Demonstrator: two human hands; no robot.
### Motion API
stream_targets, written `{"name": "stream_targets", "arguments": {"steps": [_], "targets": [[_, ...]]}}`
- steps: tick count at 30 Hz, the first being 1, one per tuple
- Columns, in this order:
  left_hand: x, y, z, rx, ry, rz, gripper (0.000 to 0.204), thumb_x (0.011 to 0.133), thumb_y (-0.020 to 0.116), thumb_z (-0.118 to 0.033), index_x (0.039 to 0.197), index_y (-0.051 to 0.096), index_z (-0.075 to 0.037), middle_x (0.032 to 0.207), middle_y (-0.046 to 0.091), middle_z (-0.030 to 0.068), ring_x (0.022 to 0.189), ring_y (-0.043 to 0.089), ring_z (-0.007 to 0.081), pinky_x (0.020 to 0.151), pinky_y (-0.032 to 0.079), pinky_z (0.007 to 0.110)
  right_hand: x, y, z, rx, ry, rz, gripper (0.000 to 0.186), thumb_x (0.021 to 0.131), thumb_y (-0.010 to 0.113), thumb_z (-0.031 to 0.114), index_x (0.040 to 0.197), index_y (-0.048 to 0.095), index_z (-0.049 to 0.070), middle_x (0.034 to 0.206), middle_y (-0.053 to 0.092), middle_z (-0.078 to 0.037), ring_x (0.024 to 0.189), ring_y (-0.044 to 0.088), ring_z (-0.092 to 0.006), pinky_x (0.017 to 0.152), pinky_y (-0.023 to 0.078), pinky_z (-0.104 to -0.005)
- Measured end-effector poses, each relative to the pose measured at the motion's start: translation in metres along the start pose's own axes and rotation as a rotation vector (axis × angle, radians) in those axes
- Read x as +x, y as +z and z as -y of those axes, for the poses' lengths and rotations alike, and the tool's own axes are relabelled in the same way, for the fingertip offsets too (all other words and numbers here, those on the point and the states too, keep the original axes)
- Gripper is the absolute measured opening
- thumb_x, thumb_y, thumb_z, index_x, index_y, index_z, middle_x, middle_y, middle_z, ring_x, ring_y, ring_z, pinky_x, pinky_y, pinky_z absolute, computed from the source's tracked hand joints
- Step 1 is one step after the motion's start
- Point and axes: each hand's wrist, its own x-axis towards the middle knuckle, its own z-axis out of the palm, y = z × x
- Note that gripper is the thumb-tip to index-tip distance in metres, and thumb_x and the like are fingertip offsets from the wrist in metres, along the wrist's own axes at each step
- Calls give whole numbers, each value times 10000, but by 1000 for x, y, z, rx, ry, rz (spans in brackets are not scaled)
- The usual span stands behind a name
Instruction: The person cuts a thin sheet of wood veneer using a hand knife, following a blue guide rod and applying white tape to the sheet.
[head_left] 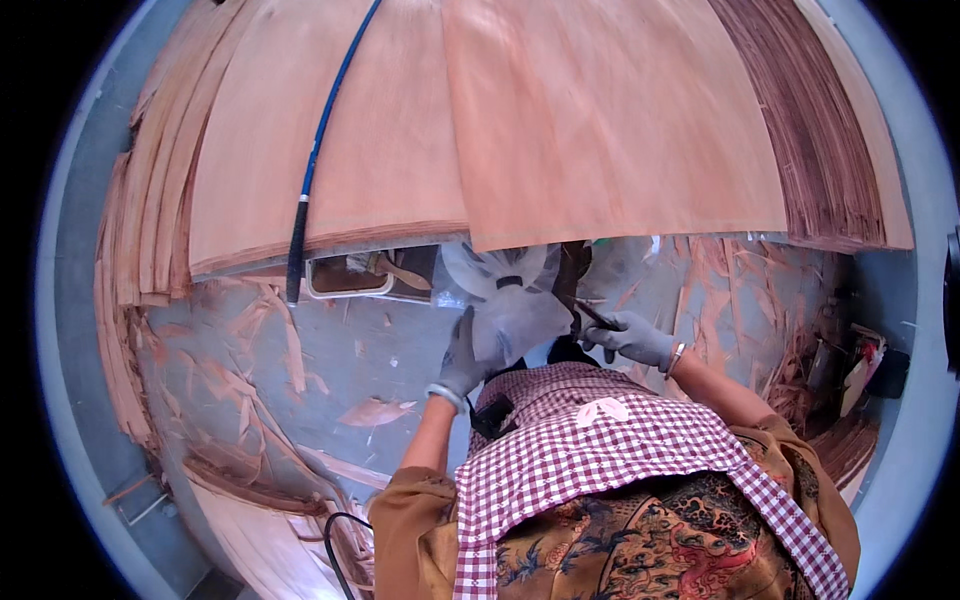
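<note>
My left hand [461,358], in a grey glove, is at the left edge of a piece of cloudy translucent plastic [515,325]. Its fingers point up along that edge and appear to grip it. To the right, my right hand [638,341], also gloved in grey, is closed around a slim dark-handled tool [598,314]. The tool's far end points up and left toward a dark upright part [570,275] under the table edge, and its kind cannot be made out. More clear plastic [490,265] bulges beneath the veneer edge, just beyond both hands.
Wide wood veneer sheets [610,120] lie ahead, overhanging at the front. A blue rod with a black grip [297,250] rests across them. Below the edge, a shallow tray [350,278] holds a wooden-handled brush [400,272]. Veneer scraps [375,412] litter the floor; darker strips [800,130] are stacked right.
</note>
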Motion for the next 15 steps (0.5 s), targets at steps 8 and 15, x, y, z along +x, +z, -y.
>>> {"name": "stream_targets", "arguments": {"steps": [8,15], "targets": [[57,-12,-58,-735,170,139,171,885,483,-78,1021,570,-25,861,602,35,737,591,135,610,474,256,-12,0,27,18,-126,36,293,905,606,258,1043,628,1,853,603,-12,775,543,-83,723,462,-251],[74,-9,-86,-797,358,176,191,896,445,-95,1006,582,-17,932,635,48,801,597,158,733,500,333,17,14,21,120,-66,-94,375,875,645,281,1136,584,19,828,577,4,691,517,-74,619,446,-228]]}}
